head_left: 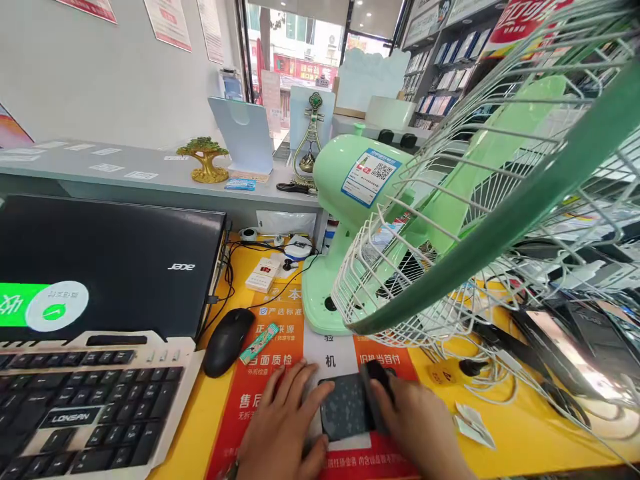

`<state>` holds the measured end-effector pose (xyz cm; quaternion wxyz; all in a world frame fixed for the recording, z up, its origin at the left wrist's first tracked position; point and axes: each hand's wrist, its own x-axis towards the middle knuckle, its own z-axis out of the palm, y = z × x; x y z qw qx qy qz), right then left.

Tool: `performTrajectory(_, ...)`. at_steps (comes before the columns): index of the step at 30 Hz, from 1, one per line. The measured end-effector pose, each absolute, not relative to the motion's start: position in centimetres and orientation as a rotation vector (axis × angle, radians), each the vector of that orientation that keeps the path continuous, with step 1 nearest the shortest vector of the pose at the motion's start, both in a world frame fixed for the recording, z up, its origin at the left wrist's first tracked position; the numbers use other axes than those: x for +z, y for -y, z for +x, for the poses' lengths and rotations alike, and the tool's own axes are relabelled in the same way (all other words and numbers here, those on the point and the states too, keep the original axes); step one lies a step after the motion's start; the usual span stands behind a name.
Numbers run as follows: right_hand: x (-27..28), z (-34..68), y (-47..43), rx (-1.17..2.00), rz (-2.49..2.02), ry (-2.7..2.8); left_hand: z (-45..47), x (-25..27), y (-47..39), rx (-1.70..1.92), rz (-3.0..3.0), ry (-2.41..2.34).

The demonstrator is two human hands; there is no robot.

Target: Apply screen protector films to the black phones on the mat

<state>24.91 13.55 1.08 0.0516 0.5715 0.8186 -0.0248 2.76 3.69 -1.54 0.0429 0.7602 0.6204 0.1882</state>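
A dark phone-like slab (347, 408) with a speckled face lies flat on the printed mat, between my two hands. My left hand (285, 420) holds it by the left edge, thumb at the lower corner and index finger near the upper corner, with the other fingers stretched over the mat. A black oblong thing (374, 390) is gripped in my right hand (413, 417) and stands against the slab's right side. Its lower part is hidden by my fingers, and I cannot tell its kind.
A green fan (330, 267) stands close beyond my hands, its wire cage leaning over the right side. On the left are a black mouse (227, 343), a keyboard (90, 407) and an Acer monitor (110, 260). Cables (500, 380) and a small paper (474, 425) lie right.
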Motion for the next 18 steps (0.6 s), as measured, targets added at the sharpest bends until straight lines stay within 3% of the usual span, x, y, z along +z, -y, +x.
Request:
performTrajectory(5, -0.7, 20.2, -11.0, -0.142, 1.487, -2.724, 2.3, -2.7, -3.7, 0.567, 2.413, -1.921)
performTrajectory(12, 0.3, 23.7, -13.0, 0.014, 1.677, -2.505, 1.8, -3.5, -4.1, 0.626, 2.53, -1.91)
performTrajectory(18, 0.8, 20.0, -11.4, -0.005, 1.526, -2.653, 1.7, -3.9, -4.1, 0.492, 2.544, -1.954)
